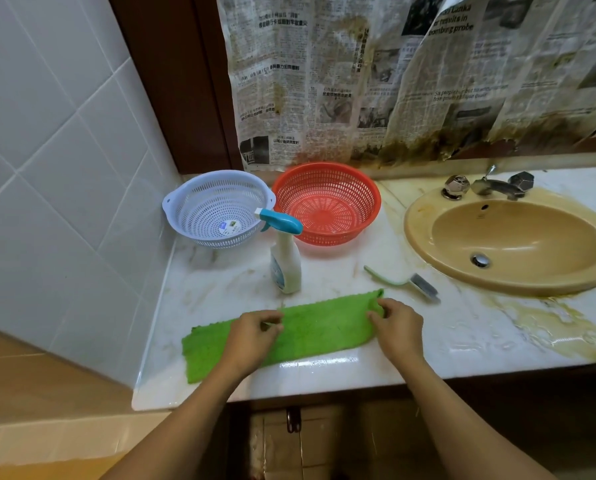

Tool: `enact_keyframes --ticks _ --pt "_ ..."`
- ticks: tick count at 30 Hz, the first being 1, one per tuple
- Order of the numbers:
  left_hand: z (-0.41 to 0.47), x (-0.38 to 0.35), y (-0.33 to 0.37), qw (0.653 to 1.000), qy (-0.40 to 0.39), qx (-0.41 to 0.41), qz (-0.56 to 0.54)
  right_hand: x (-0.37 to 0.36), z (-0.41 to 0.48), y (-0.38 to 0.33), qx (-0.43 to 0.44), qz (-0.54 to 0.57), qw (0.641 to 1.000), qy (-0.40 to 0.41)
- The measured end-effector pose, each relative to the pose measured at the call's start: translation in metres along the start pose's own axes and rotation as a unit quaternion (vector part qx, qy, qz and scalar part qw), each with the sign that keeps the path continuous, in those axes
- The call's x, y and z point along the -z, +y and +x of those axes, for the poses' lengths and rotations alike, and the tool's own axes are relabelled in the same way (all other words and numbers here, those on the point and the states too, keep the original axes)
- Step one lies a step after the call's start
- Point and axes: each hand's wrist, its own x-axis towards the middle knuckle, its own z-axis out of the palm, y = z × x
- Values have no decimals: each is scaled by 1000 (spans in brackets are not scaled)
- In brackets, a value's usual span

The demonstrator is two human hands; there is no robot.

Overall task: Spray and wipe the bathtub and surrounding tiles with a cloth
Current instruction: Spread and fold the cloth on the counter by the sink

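A green cloth (321, 329) lies folded in a long strip across the front of the marble counter (438, 344). My left hand (255, 336) pinches the cloth near its middle. At the cloth's right end, my right hand (398, 327) pinches the fabric where a corner is turned up. A white spray bottle (286, 263) with a blue trigger head stands upright just behind the cloth. White wall tiles (57, 161) cover the left wall.
A pale blue colander (217, 207) and a red colander (326, 202) sit at the back of the counter. A green-handled scrub brush (407, 282) lies right of the bottle. A tan sink (511, 242) with a tap is at the right. Stained newspaper (393, 74) hangs behind.
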Motion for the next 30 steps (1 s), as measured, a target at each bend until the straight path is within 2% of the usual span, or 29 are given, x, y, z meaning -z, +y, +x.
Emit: enact_keyframes --ticks 2,4,7,11,15,17,20,23,26,30 --pt "9 -6 17 991 -4 46 -122 -4 -10 -19 102 18 995 -12" --pt "16 -9 35 969 -19 90 -231 -14 -19 -28 197 -3 979 -50" --pt "28 -15 48 936 -52 158 -311 -29 -30 -26 268 -51 959 -75" --pt "39 -31 44 955 -64 179 -229 -41 -42 -6 262 -101 955 -92" --pt "38 -44 48 984 -72 118 -111 -41 -46 7 295 -121 943 -99" --pt "37 -47 49 993 -98 60 -39 -33 -46 5 259 -108 957 -67" --pt "33 -49 44 985 -157 -35 65 -26 -42 5 121 -102 987 -18" --pt "30 -52 36 967 -179 -106 147 -26 -36 6 -12 -107 991 -81" --pt "30 -54 30 962 -190 -115 158 -30 -34 3 -18 -104 992 -75" --pt "31 -50 34 979 -173 -60 86 -30 -35 -2 -4 -72 997 -31"
